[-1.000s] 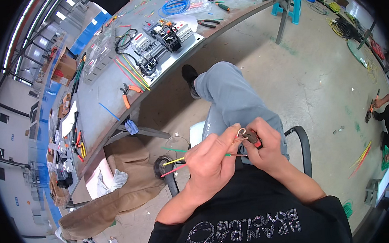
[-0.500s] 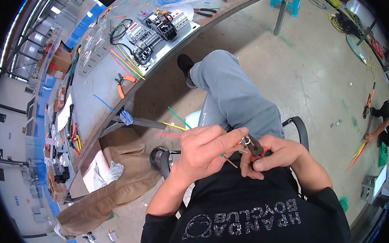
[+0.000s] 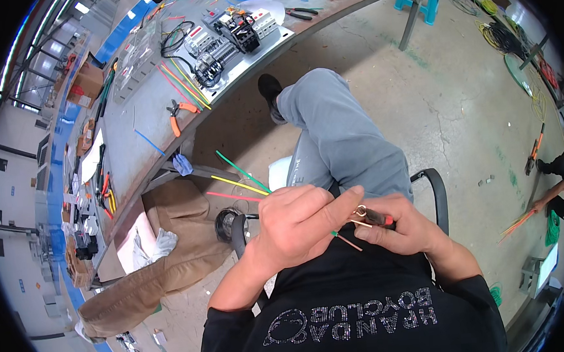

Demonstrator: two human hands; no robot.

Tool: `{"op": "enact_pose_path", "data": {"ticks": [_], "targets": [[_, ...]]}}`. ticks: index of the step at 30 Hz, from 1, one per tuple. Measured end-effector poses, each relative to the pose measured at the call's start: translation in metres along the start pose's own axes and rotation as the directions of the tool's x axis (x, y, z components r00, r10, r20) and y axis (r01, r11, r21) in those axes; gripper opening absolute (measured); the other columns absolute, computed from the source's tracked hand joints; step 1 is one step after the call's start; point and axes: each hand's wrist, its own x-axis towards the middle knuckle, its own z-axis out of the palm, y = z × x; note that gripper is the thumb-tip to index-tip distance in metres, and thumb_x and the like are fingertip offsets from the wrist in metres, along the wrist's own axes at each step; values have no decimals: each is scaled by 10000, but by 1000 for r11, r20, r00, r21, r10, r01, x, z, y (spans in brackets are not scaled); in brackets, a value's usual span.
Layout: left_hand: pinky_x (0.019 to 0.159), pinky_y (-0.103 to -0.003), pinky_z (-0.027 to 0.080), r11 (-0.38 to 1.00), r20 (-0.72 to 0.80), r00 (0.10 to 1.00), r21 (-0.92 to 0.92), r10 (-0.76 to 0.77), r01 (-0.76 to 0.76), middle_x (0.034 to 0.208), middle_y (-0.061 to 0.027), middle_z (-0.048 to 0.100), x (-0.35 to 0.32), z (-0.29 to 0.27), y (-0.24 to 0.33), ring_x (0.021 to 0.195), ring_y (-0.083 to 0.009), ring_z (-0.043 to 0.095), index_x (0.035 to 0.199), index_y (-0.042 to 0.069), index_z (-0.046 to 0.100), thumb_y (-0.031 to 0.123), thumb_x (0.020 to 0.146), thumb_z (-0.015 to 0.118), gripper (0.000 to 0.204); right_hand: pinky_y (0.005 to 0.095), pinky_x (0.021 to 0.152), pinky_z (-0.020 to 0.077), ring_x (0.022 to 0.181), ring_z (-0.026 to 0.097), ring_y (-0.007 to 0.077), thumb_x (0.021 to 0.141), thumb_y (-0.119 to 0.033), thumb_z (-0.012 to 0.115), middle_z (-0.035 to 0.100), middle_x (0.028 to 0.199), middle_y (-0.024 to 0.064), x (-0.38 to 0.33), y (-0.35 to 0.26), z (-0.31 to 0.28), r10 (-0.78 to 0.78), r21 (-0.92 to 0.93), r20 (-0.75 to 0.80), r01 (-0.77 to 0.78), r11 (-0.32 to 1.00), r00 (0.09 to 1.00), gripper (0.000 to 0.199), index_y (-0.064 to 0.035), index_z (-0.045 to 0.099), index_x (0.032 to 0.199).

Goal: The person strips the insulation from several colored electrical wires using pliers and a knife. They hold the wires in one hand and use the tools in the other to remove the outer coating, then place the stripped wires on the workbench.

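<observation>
My left hand [image 3: 292, 224] is closed around a green wire [image 3: 242, 171], a yellow wire [image 3: 237, 183] and a red wire [image 3: 231, 196]. Their long ends stick out to its left. On its other side, bare copper ends [image 3: 350, 242] show, and one is curled into a small loop [image 3: 361, 210] by the fingertips. My right hand [image 3: 400, 223] grips pliers with red-and-black handles [image 3: 383, 220] right beside that loop. The plier jaws are mostly hidden behind fingers, so I cannot tell whether they touch the wire.
Ahead stands a metal workbench [image 3: 136, 130] with a mounting plate of electrical parts [image 3: 241, 64], orange-handled pliers [image 3: 175, 121] and loose wires. Chair armrests [image 3: 437, 191] flank me. A person in brown trousers [image 3: 189, 248] sits at left; another person's hand [image 3: 540, 202] holds wires at right.
The pliers have turned in my right hand, so their jaws no longer show plainly. The coloured wires now reach farther out to the left of my left hand.
</observation>
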Motion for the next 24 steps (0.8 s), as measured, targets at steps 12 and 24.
{"op": "enact_pose_path", "data": {"ticks": [12, 24], "targets": [[487, -329, 385, 986, 40, 999, 161, 25, -31, 704, -3, 587, 7, 2, 0, 553, -175, 542, 1179, 73, 804, 115, 727, 813, 455, 384, 778, 515, 868, 657, 312, 953, -104, 725, 666, 984, 134, 11, 15, -19, -111, -189, -53, 99, 977, 992, 244, -14, 663, 1170], [510, -353, 411, 991, -11, 996, 99, -85, 85, 701, -45, 566, 5, 17, -1, 559, -204, 540, 1219, 30, 764, 82, 831, 807, 394, 398, 913, 538, 1032, 696, 315, 987, -146, 704, 720, 1150, 144, 9, 20, -20, -24, -228, -144, -9, 974, 989, 366, -2, 655, 1321]]}}
